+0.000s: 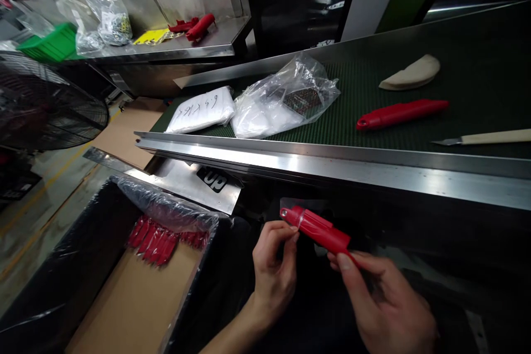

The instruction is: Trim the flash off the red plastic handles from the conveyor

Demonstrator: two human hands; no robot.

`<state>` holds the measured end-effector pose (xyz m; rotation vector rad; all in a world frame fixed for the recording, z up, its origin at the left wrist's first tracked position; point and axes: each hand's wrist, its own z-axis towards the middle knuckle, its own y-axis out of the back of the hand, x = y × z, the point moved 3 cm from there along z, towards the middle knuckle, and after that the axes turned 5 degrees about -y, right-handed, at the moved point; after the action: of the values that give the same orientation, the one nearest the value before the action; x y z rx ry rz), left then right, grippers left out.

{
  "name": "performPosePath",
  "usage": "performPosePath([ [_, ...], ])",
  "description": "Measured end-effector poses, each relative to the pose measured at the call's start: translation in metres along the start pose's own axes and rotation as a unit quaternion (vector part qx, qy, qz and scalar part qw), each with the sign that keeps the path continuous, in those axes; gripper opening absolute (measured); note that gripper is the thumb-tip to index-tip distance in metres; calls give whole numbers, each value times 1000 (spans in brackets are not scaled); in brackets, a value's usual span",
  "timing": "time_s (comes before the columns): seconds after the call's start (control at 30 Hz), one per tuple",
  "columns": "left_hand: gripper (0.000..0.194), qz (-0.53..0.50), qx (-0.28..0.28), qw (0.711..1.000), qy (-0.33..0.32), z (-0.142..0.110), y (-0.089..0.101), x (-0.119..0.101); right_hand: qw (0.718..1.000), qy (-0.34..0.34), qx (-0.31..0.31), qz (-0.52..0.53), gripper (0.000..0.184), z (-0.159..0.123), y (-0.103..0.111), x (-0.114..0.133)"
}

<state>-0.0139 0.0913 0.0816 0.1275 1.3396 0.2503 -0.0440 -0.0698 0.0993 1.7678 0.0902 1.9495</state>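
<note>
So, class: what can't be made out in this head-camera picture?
Head view:
- Lower end of the red plastic piece: hidden by the right hand, itself blurred.
- End of the craft knife handle: cut off by the right edge.
- Contents of the clear plastic bag: blurred by its wrinkled film.

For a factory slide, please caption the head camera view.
Left hand and right hand hold a glossy red plastic sheath below a green conveyor belt carrying a wood-handled knife.

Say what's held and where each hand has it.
A red plastic sheath: the left hand pinches it near the narrow, holed end; the right hand holds the wider end.
</note>
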Motion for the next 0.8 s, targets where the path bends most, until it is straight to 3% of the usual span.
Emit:
performPosePath([
  [0.07, 14, 1, 0, 1000, -18, -5, -5, 1, 972, -179, 20, 152, 18, -7, -7, -13],
  [0.1, 15, 0, 4, 1000, -22, -7, -7, 0, 949, -231, 33, 211, 23, -10, -10, -17],
  [0.13, 16, -3, 10, 1000, -25, -9, -9, 0, 937, -251, 43, 238, 26, -11, -11, -19],
  [0.17, 16, -6, 17, 999, -27, -12, -11, -2, 943, -243, 44, 222, 25, -11, -10, -20],
  [0.23, 18, -11, 29, 999, -32, -14, -11, -6, 985, -133, 37, 100, 16, -6, -2, -18],
  [0.3, 16, -8, 27, 999, -32, -13, -7, -11, 997, 53, 39, -39, 17, 2, 7, -10],
  [0.37, 13, 5, 15, 1000, -24, -9, 2, -16, 964, 224, 72, -123, 25, 8, 13, -3],
  [0.43, 11, 19, 22, 999, -28, -2, 9, -21, 921, 326, 131, -166, 33, 12, 14, 2],
  [0.5, 12, 28, 59, 997, -50, 3, 12, -29, 887, 377, 183, -193, 37, 16, 12, 7],
  [0.57, 14, 30, 108, 991, -76, 5, 13, -40, 872, 399, 211, -189, 33, 18, 10, 12],
  [0.67, 18, 17, 162, 982, -91, 6, 15, -59, 876, 403, 209, -161, 24, 19, 8, 13],
  [0.8, 21, 58, 174, 973, -141, 8, 24, -72, 903, 373, 169, -129, 36, 17, 8, -13],
])
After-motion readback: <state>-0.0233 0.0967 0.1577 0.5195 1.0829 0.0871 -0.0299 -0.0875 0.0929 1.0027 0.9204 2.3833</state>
